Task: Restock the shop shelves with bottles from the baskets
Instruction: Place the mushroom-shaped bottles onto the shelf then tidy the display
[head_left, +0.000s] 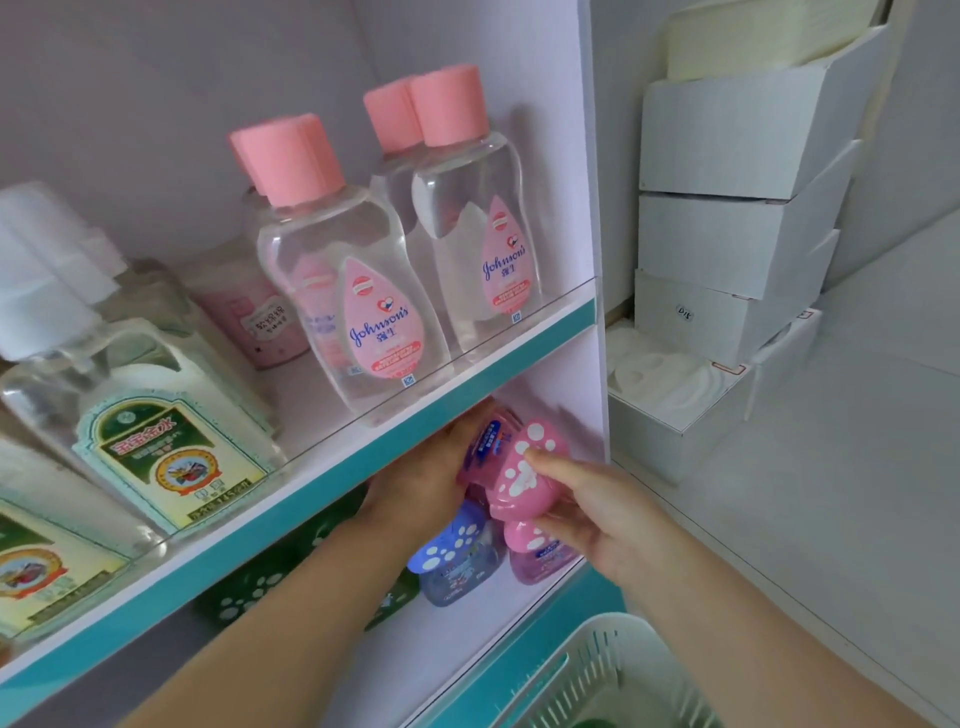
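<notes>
- Paw-print bottle (524, 467) is pinched by right hand (608, 525) over lower shelf (457, 634), right end.
- Blue-labelled bottle (485, 441) is gripped by left hand (431, 467), just left.
- Basket (613, 675) is seen near right.

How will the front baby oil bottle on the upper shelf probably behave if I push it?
The baby oil bottle looks tall and narrow, so a push near its pink cap would probably tip it. It appears full of clear liquid, so it is likely rather heavy for its size. Its smooth plastic may be slippery.
</notes>
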